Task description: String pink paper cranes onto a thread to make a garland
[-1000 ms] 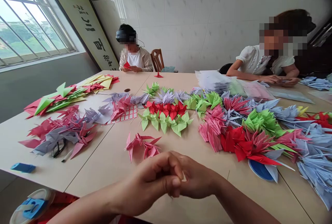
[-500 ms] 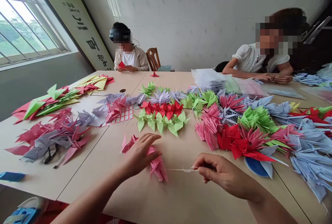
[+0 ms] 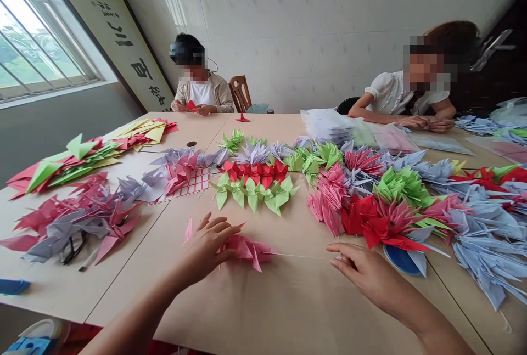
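Two hands: left hand (image 3: 206, 248) lies palm down over the pink cranes (image 3: 257, 252), at their 9 o'clock, fingers loosely spread; right hand (image 3: 362, 270) sits apart at 3 o'clock, thumb and forefinger seemingly pinching the thread (image 3: 298, 256).
Pink cranes: on the worktop (image 3: 263, 311), before the wearer, partly hidden by the left hand.
Paper feel: likely very light, crisp, springy, easily creased; the thick folded middle looks the safest hold, under a flat hand, clear of the thin tips.
Thread: white, straight, from the cranes' 3 o'clock end; likely light and limp once slack, best drawn level, since a sideways tug could tear paper.
Blue disc (image 3: 399, 259): 3 o'clock, past the right hand.
Pink-lilac heap (image 3: 82, 218): 10 o'clock.
Green row (image 3: 253, 196): 12 o'clock, red row (image 3: 255, 173) just behind.
Far edge: one person (image 3: 203, 91) at 11 o'clock holding red paper (image 3: 191, 106), another (image 3: 389, 97) at 1.
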{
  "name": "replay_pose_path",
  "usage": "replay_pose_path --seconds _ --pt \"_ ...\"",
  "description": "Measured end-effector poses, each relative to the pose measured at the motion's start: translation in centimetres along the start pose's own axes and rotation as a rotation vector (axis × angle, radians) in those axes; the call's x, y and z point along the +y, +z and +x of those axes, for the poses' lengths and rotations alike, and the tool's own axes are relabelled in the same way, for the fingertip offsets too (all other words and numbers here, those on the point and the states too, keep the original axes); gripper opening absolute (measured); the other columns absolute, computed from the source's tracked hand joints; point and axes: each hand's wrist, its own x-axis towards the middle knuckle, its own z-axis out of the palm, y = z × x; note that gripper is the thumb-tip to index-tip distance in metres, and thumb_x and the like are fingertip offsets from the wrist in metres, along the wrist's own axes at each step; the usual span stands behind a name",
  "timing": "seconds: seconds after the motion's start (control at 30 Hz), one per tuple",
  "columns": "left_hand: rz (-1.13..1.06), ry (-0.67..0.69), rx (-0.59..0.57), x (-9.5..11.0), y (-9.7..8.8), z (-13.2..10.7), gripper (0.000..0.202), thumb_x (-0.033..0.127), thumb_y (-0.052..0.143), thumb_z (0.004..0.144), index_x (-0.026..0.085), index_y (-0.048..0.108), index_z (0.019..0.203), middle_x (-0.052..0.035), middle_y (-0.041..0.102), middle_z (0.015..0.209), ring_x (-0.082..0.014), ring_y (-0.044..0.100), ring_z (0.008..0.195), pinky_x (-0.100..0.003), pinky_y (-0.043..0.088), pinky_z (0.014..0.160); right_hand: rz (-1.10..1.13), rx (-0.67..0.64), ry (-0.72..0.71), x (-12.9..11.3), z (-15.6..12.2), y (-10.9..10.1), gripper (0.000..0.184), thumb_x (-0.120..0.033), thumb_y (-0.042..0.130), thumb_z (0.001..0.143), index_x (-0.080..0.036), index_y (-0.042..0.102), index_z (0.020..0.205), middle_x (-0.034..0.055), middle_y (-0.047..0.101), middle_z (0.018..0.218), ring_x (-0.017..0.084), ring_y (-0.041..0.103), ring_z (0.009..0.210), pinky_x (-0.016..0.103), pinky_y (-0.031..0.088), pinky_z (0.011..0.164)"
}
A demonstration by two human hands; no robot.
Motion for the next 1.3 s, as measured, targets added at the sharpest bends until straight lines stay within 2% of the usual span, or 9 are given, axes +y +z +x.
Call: replay_pose_path --seconds 0.1,0.23,0.3,0.77,1.3 --pt "0.006 0.016 -0.03 0.2 0.3 -0.1 0.043 0.033 0.062 0.085 0.029 0.056 0.127 -0.0057 0.065 0.122 -0.0295 0.049 0.125 -0.06 0.021 0.111 -0.056 0.01 -0.032 0.2 0.2 0.1 0.03 -0.036 0.047 0.09 -0.019 0.068 0.104 0.0089 0.067 0.099 0.023 0.062 0.084 0.033 0.045 0.074" --pt "0.011 0.022 -0.077 0.4 0.5 0.0 0.044 0.027 0.064 0.083 0.028 0.056 0.126 -0.0052 0.063 0.126 -0.0294 0.046 0.128 -0.06 0.021 0.111 -0.119 0.033 -0.064 0.2 0.1 -0.2 0.023 -0.029 0.048 0.09 -0.019 0.068 0.083 0.0069 0.066 0.088 0.023 0.061 0.081 0.032 0.043 0.07" --pt "0.011 0.031 -0.08 0.4 0.5 0.0 0.042 0.027 0.062 0.084 0.027 0.056 0.125 -0.0062 0.062 0.127 -0.0291 0.046 0.128 -0.059 0.022 0.112 -0.134 0.039 -0.068 0.1 -0.1 -0.4 0.023 -0.027 0.048 0.09 -0.019 0.066 0.079 0.0059 0.065 0.084 0.022 0.06 0.08 0.031 0.041 0.069" --pt "0.019 0.097 -0.028 -0.3 1.2 0.3 0.039 0.032 0.056 0.089 0.028 0.053 0.127 -0.0062 0.062 0.127 -0.0274 0.047 0.128 -0.056 0.023 0.111 -0.093 0.031 -0.061 -1.7 -0.8 -0.6 0.021 -0.024 0.049 0.092 -0.018 0.062 0.077 0.0023 0.059 0.081 0.016 0.055 0.074 0.028 0.036 0.065" --pt "0.021 0.072 -0.093 0.0 0.8 0.3 0.042 0.034 0.055 0.089 0.025 0.052 0.13 -0.0082 0.061 0.129 -0.0283 0.044 0.13 -0.059 0.021 0.111 -0.132 -0.044 -0.06 -2.7 -1.0 -0.4 0.024 -0.024 0.047 0.092 -0.018 0.062 0.075 0.0014 0.057 0.08 0.015 0.053 0.072 0.026 0.035 0.064"
